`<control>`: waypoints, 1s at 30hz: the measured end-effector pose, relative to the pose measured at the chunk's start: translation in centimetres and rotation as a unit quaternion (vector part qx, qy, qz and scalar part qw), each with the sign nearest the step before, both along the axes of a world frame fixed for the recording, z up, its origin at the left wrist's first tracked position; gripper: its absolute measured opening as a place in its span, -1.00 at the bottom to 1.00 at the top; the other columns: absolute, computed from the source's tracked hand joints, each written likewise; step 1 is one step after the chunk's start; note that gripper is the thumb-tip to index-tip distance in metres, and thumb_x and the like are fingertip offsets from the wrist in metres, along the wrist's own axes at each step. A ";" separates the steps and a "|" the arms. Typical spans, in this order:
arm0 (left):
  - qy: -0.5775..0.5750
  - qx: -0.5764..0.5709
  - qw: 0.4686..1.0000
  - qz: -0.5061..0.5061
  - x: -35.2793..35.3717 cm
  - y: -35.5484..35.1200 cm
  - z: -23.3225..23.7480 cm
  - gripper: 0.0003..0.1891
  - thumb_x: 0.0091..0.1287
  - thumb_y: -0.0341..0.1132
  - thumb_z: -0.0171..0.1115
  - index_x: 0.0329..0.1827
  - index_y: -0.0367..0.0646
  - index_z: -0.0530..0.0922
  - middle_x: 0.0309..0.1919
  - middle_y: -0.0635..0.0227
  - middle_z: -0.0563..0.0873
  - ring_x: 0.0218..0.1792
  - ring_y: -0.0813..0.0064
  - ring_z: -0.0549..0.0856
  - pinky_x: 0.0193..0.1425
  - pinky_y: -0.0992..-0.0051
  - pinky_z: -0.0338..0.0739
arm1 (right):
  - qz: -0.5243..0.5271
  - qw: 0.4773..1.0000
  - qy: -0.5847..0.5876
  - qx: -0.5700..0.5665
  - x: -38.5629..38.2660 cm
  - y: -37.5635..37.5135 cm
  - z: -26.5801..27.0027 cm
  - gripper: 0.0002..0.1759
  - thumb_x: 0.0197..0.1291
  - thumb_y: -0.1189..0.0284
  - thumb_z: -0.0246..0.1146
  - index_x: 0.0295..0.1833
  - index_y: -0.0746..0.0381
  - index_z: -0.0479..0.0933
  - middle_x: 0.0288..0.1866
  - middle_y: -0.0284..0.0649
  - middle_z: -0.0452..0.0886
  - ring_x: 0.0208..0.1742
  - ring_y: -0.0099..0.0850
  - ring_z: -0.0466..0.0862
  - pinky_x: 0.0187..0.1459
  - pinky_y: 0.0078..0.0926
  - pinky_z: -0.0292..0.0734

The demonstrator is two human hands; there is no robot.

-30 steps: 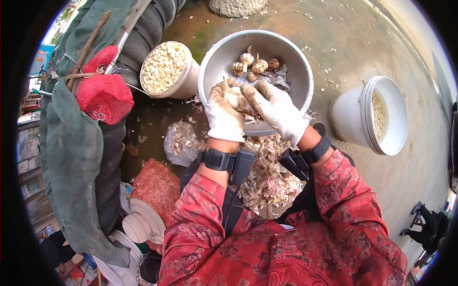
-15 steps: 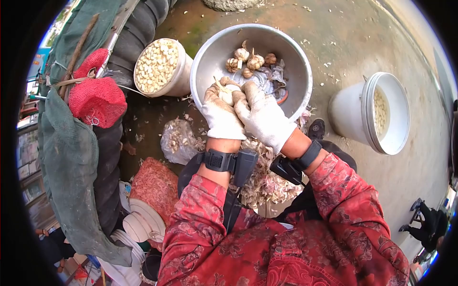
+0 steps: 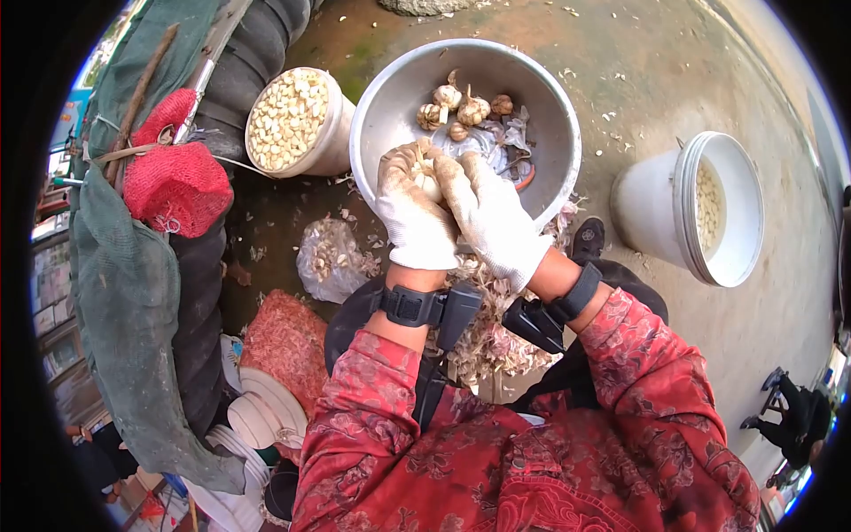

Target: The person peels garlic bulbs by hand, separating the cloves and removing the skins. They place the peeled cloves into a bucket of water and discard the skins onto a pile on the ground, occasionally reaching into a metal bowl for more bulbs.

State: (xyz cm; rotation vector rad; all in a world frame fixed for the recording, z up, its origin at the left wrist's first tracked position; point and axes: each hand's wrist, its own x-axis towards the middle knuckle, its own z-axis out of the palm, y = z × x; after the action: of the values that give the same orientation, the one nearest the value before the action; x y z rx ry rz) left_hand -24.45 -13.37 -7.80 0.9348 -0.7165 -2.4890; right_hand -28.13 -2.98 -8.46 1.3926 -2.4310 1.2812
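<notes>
Both hands wear white knit gloves with brown-stained fingers and meet over the near edge of a metal basin [image 3: 377, 124]. My left hand [image 3: 414, 208] is wrapped round a pale garlic bulb [image 3: 426, 183]. From the right, the fingers of my right hand [image 3: 498, 217] press against the same bulb, partly hiding it. Beyond the fingers, several unpeeled garlic bulbs [image 3: 473, 111] lie in the basin beside crumpled clear plastic [image 3: 496, 146]. Below the hands is a heap of garlic skins [image 3: 496, 341].
A bucket full of peeled cloves [image 3: 288, 120] stands left of the basin. Another white bucket [image 3: 651, 208] with cloves leans at the right. A plastic bag of cloves [image 3: 332, 257], a red mesh sack [image 3: 284, 346] and a shoe [image 3: 588, 238] are nearby. A seated person [image 3: 798, 417] is far right.
The fingers have closed more over the bulb, so less of it shows. My right hand's fingers have shifted slightly, and the view has moved a little.
</notes>
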 end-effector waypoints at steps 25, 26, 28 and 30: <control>0.032 -0.036 0.999 -0.015 0.2 -0.4 -1.4 -0.78 0.45 -0.27 -0.05 -0.02 -0.21 0.46 -0.23 0.27 0.63 -0.21 0.37 0.64 -0.06 0.43 0.60 | -0.082 0.876 -0.472 -0.056 0.3 -0.8 1.4 -0.59 0.35 0.26 0.01 0.11 0.38 0.41 -0.20 0.10 0.61 -0.18 -0.08 0.64 -0.06 -0.25 0.51; 0.027 -0.037 0.999 -0.018 0.1 -0.4 -1.2 -0.78 0.45 -0.26 -0.05 -0.05 -0.20 0.47 -0.28 0.28 0.63 -0.25 0.38 0.64 -0.09 0.42 0.61 | -0.083 0.876 -0.473 -0.055 0.3 -0.7 1.3 -0.59 0.35 0.26 0.01 0.11 0.38 0.41 -0.20 0.10 0.61 -0.18 -0.08 0.64 -0.06 -0.25 0.51; 0.022 -0.039 0.999 -0.021 0.0 -0.5 -0.9 -0.78 0.45 -0.25 -0.06 -0.08 -0.20 0.47 -0.33 0.29 0.63 -0.28 0.38 0.64 -0.12 0.42 0.61 | -0.091 0.843 -0.527 -0.059 0.3 -0.9 1.1 -0.60 0.36 0.24 0.04 0.06 0.38 0.42 -0.22 0.05 0.62 -0.17 -0.17 0.63 -0.05 -0.29 0.51; -0.007 -0.007 1.000 -0.020 -0.3 -0.6 -0.7 -0.71 0.47 -0.14 -0.10 -0.12 -0.15 0.50 -0.36 0.32 0.63 -0.35 0.43 0.64 -0.23 0.46 0.61 | -0.092 0.828 -0.550 -0.061 0.1 -0.8 1.6 -0.62 0.36 0.23 0.06 0.03 0.36 0.41 -0.29 -0.03 0.60 -0.26 -0.27 0.62 -0.17 -0.35 0.53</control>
State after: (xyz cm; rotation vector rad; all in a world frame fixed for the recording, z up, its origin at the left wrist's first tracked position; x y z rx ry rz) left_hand -24.76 -13.94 -8.49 0.9412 -0.7638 -2.5114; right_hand -28.00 -3.82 -6.90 0.2915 -2.8046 2.6097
